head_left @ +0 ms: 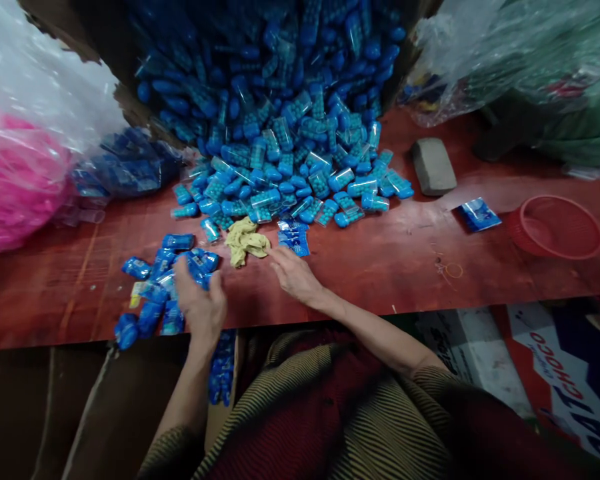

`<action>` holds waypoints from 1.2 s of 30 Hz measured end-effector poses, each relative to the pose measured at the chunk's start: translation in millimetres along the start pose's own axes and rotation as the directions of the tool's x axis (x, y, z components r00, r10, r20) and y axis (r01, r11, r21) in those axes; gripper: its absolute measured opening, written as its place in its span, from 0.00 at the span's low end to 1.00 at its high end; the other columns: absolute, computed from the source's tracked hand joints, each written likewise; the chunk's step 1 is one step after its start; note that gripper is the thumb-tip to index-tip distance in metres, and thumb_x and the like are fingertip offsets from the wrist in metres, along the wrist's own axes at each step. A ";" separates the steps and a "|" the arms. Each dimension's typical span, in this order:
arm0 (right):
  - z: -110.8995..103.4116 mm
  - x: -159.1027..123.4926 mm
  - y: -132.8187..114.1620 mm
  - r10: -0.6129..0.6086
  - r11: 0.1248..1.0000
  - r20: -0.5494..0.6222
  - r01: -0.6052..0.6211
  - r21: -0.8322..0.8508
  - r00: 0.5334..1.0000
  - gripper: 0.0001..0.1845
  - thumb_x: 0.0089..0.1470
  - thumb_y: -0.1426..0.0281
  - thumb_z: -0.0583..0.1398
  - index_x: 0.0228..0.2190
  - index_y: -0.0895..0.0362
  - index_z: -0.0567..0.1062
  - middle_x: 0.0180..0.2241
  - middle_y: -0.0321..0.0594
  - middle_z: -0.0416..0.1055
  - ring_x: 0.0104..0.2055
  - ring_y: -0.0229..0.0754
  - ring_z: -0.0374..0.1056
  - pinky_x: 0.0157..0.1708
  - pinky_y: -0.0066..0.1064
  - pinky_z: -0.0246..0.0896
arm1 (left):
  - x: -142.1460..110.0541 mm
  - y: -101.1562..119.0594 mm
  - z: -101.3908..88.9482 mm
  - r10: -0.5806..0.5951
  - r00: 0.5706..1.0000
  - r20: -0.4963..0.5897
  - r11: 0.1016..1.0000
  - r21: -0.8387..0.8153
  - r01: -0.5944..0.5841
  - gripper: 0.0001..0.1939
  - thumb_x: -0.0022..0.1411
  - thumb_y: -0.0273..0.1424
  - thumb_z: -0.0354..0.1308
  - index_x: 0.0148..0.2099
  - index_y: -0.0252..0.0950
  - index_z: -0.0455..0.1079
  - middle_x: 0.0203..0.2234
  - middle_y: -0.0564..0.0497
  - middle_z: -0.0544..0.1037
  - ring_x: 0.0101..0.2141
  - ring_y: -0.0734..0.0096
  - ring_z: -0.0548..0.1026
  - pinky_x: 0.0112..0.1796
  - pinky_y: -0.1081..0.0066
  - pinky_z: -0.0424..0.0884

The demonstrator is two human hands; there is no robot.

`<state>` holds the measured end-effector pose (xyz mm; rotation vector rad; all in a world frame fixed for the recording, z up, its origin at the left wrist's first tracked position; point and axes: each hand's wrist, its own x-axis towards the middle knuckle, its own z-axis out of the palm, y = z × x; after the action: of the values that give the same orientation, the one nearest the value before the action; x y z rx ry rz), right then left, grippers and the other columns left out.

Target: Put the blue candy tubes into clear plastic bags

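Observation:
A big heap of blue candy-filled plastic containers (285, 133) spills from a cardboard box onto the red wooden table (410, 260). My left hand (200, 303) is closed around a blue packet (197, 267) at the edge of a smaller pile of blue packets (155, 293) near the table's front. My right hand (293, 273) rests flat on the table with fingers stretched out, just below a small stack of blue labels (294, 239). A crumpled yellow cloth (246, 240) lies between the two hands.
A grey stone block (433, 165) and a red plastic basket (557, 227) sit to the right, with one blue packet (479, 214) between them. Plastic bags with pink items (15, 180) stand left; a clear bag (505, 53) stands at the back right. Cardboard boxes lie under the table.

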<state>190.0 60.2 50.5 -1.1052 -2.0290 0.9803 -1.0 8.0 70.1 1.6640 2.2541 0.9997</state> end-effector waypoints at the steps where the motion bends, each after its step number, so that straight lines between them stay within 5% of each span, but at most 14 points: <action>1: 2.7 3.9 -1.9 -0.024 0.999 0.008 0.024 -0.037 1.000 0.20 0.58 0.77 0.50 0.51 0.59 0.67 0.50 0.49 0.67 0.53 0.44 0.62 0.54 0.38 0.58 | 7.2 6.1 14.4 0.060 0.998 0.031 0.998 0.032 -0.061 0.37 0.60 0.38 0.51 0.65 0.27 0.43 0.62 0.30 0.52 0.63 0.50 0.49 0.60 0.52 0.45; 3: 5.4 4.8 -2.8 -0.046 0.996 0.018 0.047 -0.081 0.999 0.22 0.57 0.76 0.51 0.53 0.59 0.65 0.51 0.49 0.66 0.54 0.45 0.61 0.55 0.39 0.57 | 23.3 18.1 48.3 0.128 0.983 0.130 0.987 0.080 -0.139 0.39 0.58 0.41 0.53 0.64 0.24 0.48 0.62 0.28 0.53 0.63 0.46 0.46 0.59 0.49 0.42; 6: -2.8 -7.3 5.0 -0.018 0.994 0.005 0.019 -0.105 1.000 0.21 0.57 0.75 0.53 0.53 0.58 0.65 0.51 0.48 0.66 0.54 0.45 0.61 0.54 0.38 0.58 | 44.0 27.3 93.2 0.040 0.987 0.155 0.984 0.168 -0.066 0.38 0.57 0.43 0.52 0.63 0.24 0.52 0.62 0.26 0.51 0.63 0.36 0.43 0.57 0.41 0.42; 9: -22.8 -18.6 20.5 0.032 0.981 -0.037 -0.039 -0.192 0.999 0.19 0.58 0.74 0.52 0.52 0.60 0.67 0.50 0.50 0.66 0.52 0.46 0.61 0.53 0.40 0.59 | 52.6 22.8 113.6 0.044 0.993 0.109 0.981 0.183 -0.063 0.32 0.59 0.40 0.51 0.61 0.26 0.57 0.61 0.28 0.54 0.62 0.36 0.45 0.56 0.40 0.41; 13: -42.3 -13.1 40.8 0.063 0.904 -0.026 -0.068 -0.422 0.998 0.18 0.59 0.72 0.52 0.50 0.57 0.69 0.51 0.51 0.65 0.50 0.50 0.61 0.48 0.43 0.59 | 49.0 5.0 107.5 0.129 0.989 0.075 0.990 0.049 -0.133 0.19 0.62 0.35 0.44 0.48 0.30 0.70 0.49 0.34 0.70 0.54 0.50 0.63 0.55 0.52 0.52; 17: -38.6 -3.6 52.9 0.123 0.776 0.049 -0.065 -0.628 0.991 0.14 0.61 0.71 0.50 0.41 0.55 0.75 0.42 0.48 0.70 0.43 0.50 0.61 0.39 0.39 0.57 | 41.9 -4.5 94.0 0.151 0.986 0.072 0.988 0.008 -0.152 0.17 0.63 0.37 0.45 0.42 0.34 0.71 0.44 0.38 0.74 0.50 0.53 0.68 0.51 0.56 0.59; 21: -32.1 -7.3 58.0 0.130 0.760 0.024 -0.084 -0.645 0.991 0.16 0.62 0.73 0.49 0.34 0.56 0.76 0.36 0.47 0.70 0.40 0.46 0.60 0.37 0.36 0.53 | 27.1 12.0 86.6 0.122 0.992 0.014 0.992 0.045 -0.122 0.18 0.61 0.38 0.49 0.47 0.32 0.69 0.52 0.34 0.69 0.57 0.48 0.60 0.55 0.51 0.52; 24: -35.2 -14.2 56.3 0.114 0.796 -0.057 -0.126 -0.593 0.992 0.15 0.62 0.69 0.50 0.34 0.55 0.76 0.35 0.46 0.70 0.39 0.45 0.60 0.36 0.34 0.51 | 1.9 38.4 83.4 -0.026 0.998 -0.055 0.983 -0.184 0.016 0.21 0.58 0.38 0.55 0.51 0.32 0.65 0.53 0.34 0.67 0.56 0.51 0.62 0.54 0.54 0.57; 26: -37.7 -19.7 51.3 0.085 0.822 -0.125 -0.140 -0.552 0.989 0.15 0.62 0.67 0.50 0.34 0.54 0.77 0.34 0.44 0.70 0.38 0.44 0.61 0.36 0.33 0.51 | -16.4 56.8 84.5 -0.225 0.968 0.112 0.854 -0.456 0.251 0.22 0.54 0.41 0.58 0.49 0.34 0.65 0.43 0.39 0.74 0.45 0.57 0.73 0.45 0.60 0.67; 29: -36.5 -28.2 40.8 0.012 0.856 -0.180 -0.104 -0.507 0.984 0.17 0.62 0.65 0.50 0.33 0.53 0.77 0.34 0.43 0.71 0.37 0.43 0.61 0.36 0.33 0.52 | -31.4 76.8 93.0 -0.334 0.781 0.528 0.455 -0.635 0.624 0.23 0.48 0.43 0.63 0.42 0.33 0.68 0.30 0.47 0.76 0.30 0.66 0.76 0.31 0.68 0.71; 32: -31.8 -32.8 33.8 -0.033 0.908 -0.178 -0.045 -0.416 0.983 0.14 0.61 0.66 0.51 0.35 0.53 0.77 0.35 0.44 0.71 0.38 0.44 0.63 0.39 0.35 0.55 | -28.1 84.6 103.2 -0.337 0.731 0.593 0.199 -0.715 0.671 0.20 0.42 0.40 0.66 0.34 0.31 0.70 0.24 0.51 0.76 0.24 0.72 0.74 0.26 0.74 0.70; 36: -31.5 -26.2 36.5 0.114 0.987 -0.271 -0.139 -0.076 0.956 0.18 0.55 0.65 0.57 0.47 0.56 0.72 0.43 0.46 0.69 0.42 0.44 0.65 0.43 0.34 0.60 | -17.3 86.6 107.3 -0.393 0.694 0.604 0.100 -0.722 0.685 0.18 0.37 0.34 0.69 0.31 0.31 0.71 0.20 0.54 0.76 0.20 0.77 0.72 0.22 0.77 0.68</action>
<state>241.9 60.8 32.6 -1.3544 -1.8205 0.7562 126.9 50.1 36.0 0.2907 1.2978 1.3107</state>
